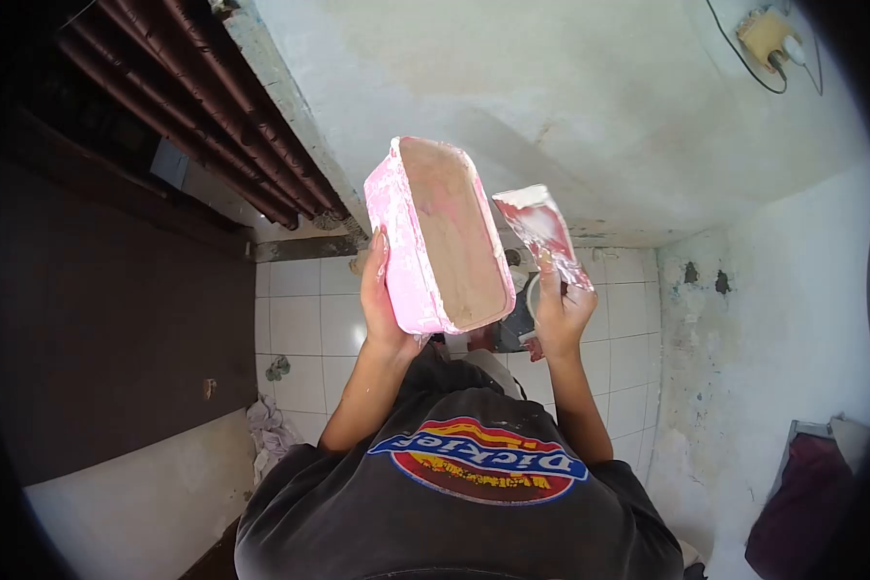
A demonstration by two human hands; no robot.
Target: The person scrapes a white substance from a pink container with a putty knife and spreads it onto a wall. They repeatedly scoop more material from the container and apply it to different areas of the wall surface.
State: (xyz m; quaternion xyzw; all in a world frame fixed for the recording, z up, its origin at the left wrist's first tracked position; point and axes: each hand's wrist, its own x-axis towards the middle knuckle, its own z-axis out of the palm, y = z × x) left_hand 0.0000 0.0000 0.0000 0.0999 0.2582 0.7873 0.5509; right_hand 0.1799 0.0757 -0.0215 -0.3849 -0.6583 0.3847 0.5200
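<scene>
A pink rectangular plastic tub [397, 259], smeared with white paste, is tilted so its open side shows. Its inside looks beige with faint pink streaks. My left hand [385, 307] grips it from the left and below, the thumb along its side. Just right of the tub, my right hand [563, 311] is closed around a reddish putty spreader [539, 228]. White paste coats the spreader's blade and top edge, and it is apart from the tub's rim. Some fingers of both hands are hidden.
A pale plastered wall [425, 68] rises ahead, with a power socket [769, 41] and cords at upper right. Brown curtains [213, 97] hang at upper left. White tiles [295, 324] cover the floor. A crumpled cloth [271, 435] lies left; a dark red cloth [800, 503] hangs right.
</scene>
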